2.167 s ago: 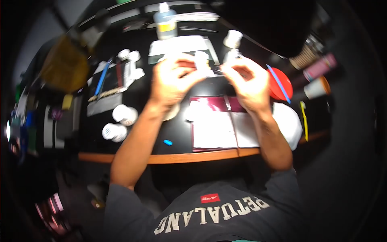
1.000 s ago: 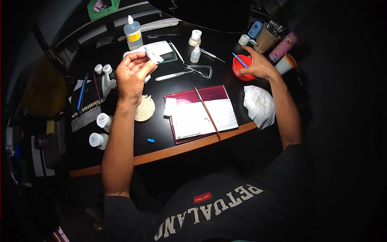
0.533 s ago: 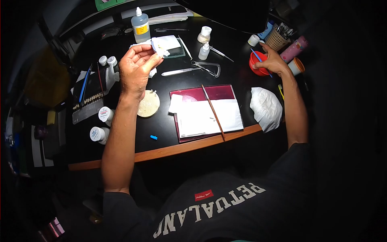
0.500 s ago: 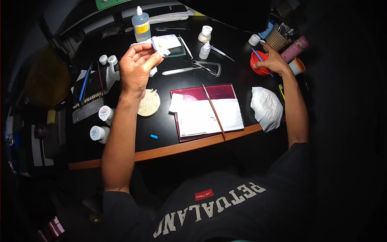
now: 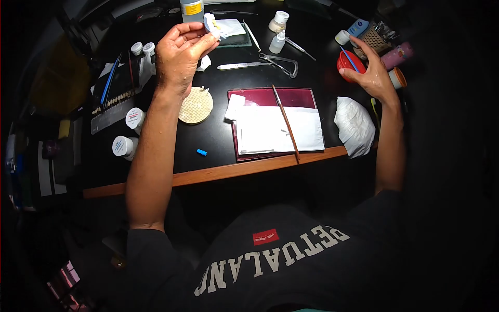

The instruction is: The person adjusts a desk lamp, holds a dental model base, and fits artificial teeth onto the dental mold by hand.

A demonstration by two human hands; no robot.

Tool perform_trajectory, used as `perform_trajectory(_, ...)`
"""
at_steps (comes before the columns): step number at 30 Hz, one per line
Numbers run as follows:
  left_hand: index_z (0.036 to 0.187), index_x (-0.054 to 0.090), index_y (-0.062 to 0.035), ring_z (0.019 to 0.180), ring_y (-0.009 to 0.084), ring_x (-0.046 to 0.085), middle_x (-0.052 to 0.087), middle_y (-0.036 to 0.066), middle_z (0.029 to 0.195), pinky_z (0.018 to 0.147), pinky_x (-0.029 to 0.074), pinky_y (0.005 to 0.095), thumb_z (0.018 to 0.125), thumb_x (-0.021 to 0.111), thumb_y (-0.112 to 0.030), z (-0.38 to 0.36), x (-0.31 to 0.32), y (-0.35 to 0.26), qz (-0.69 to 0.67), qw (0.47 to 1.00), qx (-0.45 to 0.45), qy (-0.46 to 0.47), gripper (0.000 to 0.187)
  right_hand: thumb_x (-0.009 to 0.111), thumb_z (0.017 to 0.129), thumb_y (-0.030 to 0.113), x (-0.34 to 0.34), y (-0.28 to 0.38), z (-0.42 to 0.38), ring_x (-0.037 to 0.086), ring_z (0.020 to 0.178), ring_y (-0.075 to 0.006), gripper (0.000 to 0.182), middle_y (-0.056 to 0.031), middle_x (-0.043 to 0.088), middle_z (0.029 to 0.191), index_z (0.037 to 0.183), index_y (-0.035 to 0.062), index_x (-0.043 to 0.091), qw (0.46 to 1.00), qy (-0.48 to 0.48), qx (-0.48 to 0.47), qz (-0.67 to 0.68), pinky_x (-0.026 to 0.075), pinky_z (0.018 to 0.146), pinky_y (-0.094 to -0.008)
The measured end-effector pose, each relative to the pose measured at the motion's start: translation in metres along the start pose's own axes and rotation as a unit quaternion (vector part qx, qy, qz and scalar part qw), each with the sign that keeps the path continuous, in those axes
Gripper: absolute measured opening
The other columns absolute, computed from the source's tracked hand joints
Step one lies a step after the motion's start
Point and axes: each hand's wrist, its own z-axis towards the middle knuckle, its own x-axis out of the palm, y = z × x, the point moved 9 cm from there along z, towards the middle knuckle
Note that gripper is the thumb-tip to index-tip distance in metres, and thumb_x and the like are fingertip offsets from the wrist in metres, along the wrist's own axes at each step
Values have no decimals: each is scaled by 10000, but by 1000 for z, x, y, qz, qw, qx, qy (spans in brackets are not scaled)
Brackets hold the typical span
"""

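The left hand point(image 5: 179, 56) pinches a white piece point(image 5: 210, 24); the right hand point(image 5: 376, 79) curves open at a red bowl point(image 5: 343, 63), contact unclear.

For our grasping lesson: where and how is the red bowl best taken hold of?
Probably by the outer wall of the red bowl, just under the rim, the right hand coming from the right side, thumb near, fingers far. Its round shape suits a spread grip; the blue stick across the mouth makes reaching in from above awkward.
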Motion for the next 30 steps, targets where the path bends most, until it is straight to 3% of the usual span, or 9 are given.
perform_trajectory(1, 1101, 563, 74, 903, 216, 707, 672, 198, 1013, 810, 618, 292, 829, 719, 46, 0, -1, 0, 1, 1000, -1, -2, 314, 843, 687, 215, 9, 25, -8, 514, 1277, -336, 808, -208, 510, 1387, 1410, 102, 499, 997, 21, -75, 12, 402, 1087, -425)
perform_trajectory(2, 1101, 563, 74, 902, 216, 707, 672, 198, 1013, 810, 618, 293, 830, 717, 48, 0, 0, 1, 1, 1000, -4, -3, 313, 834, 675, 187, 22, 53, -19, 516, 1257, -312, 811, -171, 537, 1352, 1410, 113, 500, 989, 110, -80, 64, 396, 1094, -422)
perform_trajectory(4, 1113, 557, 73, 923, 219, 704, 671, 200, 1032, 831, 613, 296, 842, 702, 51, 0, 2, 2, 8, 1000, -9, 0, 308, 837, 600, 164, 50, 104, -47, 430, 1320, -330, 916, -163, 486, 1382, 1438, 135, 468, 949, 221, -214, 65, 390, 1105, -446)
perform_trajectory(5, 1125, 550, 72, 946, 223, 702, 670, 201, 1050, 852, 608, 299, 853, 689, 54, -1, 2, 4, 16, 1000, -13, 4, 306, 858, 525, 184, 65, 111, -59, 368, 1363, -382, 1064, -212, 405, 1447, 1485, 174, 400, 930, 281, -226, 72, 374, 1111, -490)
perform_trajectory(8, 1137, 543, 72, 971, 228, 698, 667, 205, 1071, 874, 602, 305, 862, 678, 56, -2, 2, 3, 25, 999, -19, 8, 307, 898, 453, 269, 96, 107, -77, 276, 1414, -446, 1242, -245, 291, 1517, 1536, 229, 292, 911, 370, -183, 8, 336, 1125, -567)
perform_trajectory(14, 1140, 533, 73, 960, 231, 701, 663, 199, 1069, 877, 599, 316, 856, 687, 46, -2, 3, -2, 20, 1000, -13, 10, 325, 905, 354, 248, 106, 106, -80, 273, 1402, -467, 1354, -247, 262, 1528, 1546, 275, 263, 909, 383, -161, -31, 293, 1120, -621)
perform_trajectory(17, 1140, 533, 73, 962, 231, 700, 663, 199, 1070, 872, 601, 317, 857, 687, 44, -2, 3, -1, 19, 1000, -13, 8, 324, 911, 369, 246, 112, 101, -79, 259, 1393, -493, 1355, -312, 268, 1494, 1553, 259, 251, 907, 382, -177, -25, 264, 1094, -597)
perform_trajectory(30, 1136, 538, 73, 979, 233, 693, 659, 203, 1069, 868, 605, 324, 853, 687, 54, -2, 1, -2, 26, 1000, -11, 2, 320, 878, 307, 257, 112, 80, -60, 310, 1373, -482, 1403, -300, 308, 1484, 1558, 261, 243, 922, 334, -177, -78, 256, 1097, -602)
